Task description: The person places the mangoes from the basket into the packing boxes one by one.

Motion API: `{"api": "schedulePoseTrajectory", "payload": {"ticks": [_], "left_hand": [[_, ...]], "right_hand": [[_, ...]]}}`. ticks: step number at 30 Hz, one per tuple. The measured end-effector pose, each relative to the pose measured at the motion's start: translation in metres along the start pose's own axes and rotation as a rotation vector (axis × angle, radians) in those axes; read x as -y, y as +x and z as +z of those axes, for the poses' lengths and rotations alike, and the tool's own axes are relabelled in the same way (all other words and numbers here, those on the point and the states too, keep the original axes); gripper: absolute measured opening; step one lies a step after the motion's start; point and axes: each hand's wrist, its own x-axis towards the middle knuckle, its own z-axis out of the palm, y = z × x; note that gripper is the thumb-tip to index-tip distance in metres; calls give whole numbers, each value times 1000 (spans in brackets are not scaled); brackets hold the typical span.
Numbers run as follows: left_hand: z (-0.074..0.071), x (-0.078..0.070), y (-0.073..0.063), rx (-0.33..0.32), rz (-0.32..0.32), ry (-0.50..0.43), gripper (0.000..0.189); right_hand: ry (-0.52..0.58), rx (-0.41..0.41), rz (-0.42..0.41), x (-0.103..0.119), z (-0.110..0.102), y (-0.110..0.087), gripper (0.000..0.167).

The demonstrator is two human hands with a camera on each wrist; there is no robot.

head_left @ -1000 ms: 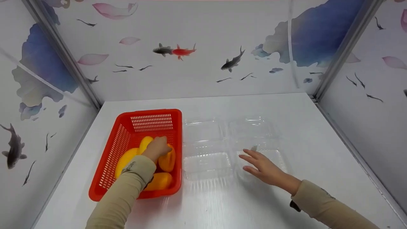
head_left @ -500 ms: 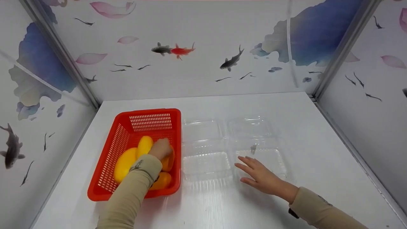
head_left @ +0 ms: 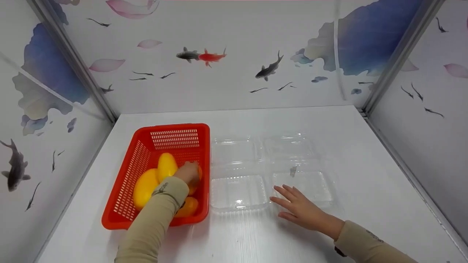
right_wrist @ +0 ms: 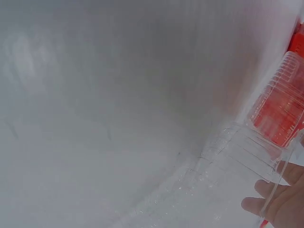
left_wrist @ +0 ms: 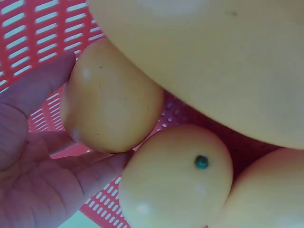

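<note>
A: How far has the work got?

B: Barely begun, by the look of it. The left hand [head_left: 188,173] has thumb and fingers curled about a yellow fruit [left_wrist: 111,97], low in the red basket [head_left: 123,179] near the left edge of the desk [head_left: 237,243]. Lifting it out seems undone, and the clear trays [head_left: 252,191] show no fruit.

A: And the right hand [head_left: 301,208]?

B: Fingers spread apart, beside the right-hand tray nearer the desk's front edge; whether they touch it cannot be told.

A: Which way does the held fruit point?

B: Its long axis is unclear: a rounded, stemless face shows. A neighbouring fruit [head_left: 167,166] runs lengthwise toward the desk's far edge.
</note>
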Motion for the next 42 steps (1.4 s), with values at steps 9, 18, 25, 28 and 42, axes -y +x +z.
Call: {"api": "schedulePoseTrajectory", "payload": {"ticks": [9,18,25,28,42], "left_hand": [[11,-1,0,-85,49,123,56],[0,2,-2,-47,37,-23,71],[-20,2,-8,-58,0,-214,83],[-32,1,-10,-80,-10,-258,83],[-65,-40,-25,-246,20,-481,88]], "right_hand": [[-23,2,-13,-2,5,-1,50],[-33,-37,-44,-3,7,-2,49],[-21,-38,-35,-2,6,-3,51],[-14,-35,-29,-1,5,-3,51],[12,-32,-15,-2,8,-1,50]]}}
